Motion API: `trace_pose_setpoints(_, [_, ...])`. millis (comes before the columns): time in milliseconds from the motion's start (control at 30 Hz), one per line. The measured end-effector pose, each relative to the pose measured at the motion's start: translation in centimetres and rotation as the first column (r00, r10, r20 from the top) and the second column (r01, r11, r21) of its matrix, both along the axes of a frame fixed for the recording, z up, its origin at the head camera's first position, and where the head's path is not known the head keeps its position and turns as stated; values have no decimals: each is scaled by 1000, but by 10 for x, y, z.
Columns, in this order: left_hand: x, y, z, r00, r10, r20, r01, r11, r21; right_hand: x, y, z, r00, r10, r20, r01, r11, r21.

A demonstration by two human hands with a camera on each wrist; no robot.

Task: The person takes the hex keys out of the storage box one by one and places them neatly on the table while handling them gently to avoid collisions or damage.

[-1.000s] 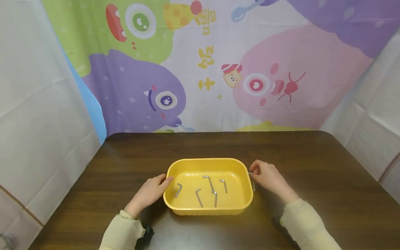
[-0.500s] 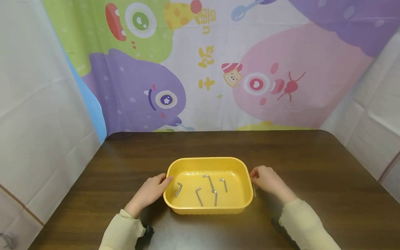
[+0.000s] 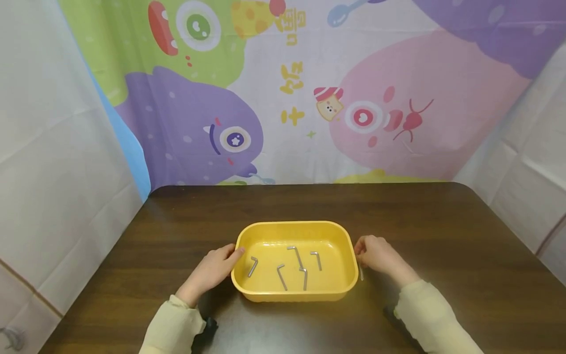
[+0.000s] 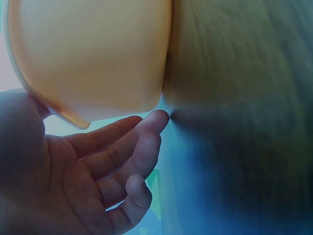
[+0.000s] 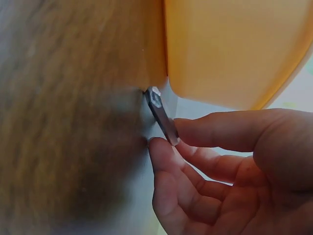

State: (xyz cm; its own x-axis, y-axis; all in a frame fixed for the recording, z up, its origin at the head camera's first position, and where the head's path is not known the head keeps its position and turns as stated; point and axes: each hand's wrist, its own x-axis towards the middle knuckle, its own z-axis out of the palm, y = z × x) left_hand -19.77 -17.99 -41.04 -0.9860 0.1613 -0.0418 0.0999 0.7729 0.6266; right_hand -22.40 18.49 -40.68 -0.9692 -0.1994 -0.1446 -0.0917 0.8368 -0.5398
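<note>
A yellow plastic tray [image 3: 292, 296] sits on the table with several L-shaped hex keys inside, such as a hex key [image 3: 281, 278] near its middle. At the tray's left end my left hand [image 3: 211, 268] grips the rim, thumb over the edge and fingers along the outer wall. Just outside the right end, my right hand [image 3: 378, 253] pinches another hex key [image 5: 161, 117] between thumb and fingertips. In the right wrist view its hexagonal end is down at the tabletop, close beside the tray wall; the head view shows only a short length below the hand.
The dark wooden table [image 3: 177, 216] extends around the tray on all sides. A cartoon-printed cloth [image 3: 292, 147] hangs behind its far edge, with white sheeting [image 3: 57, 123] at both sides.
My right hand has come down slightly beside the tray, bringing the hex key lower. My left hand keeps its grip on the rim, and the keys in the tray have not moved.
</note>
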Motion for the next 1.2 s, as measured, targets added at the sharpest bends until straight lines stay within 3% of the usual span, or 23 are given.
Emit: trace_pose_setpoints(1200, [0, 1, 2, 1000, 7, 3, -7, 1000, -3, 3, -1, 0, 1000, -3, 18, 3, 1000, -3])
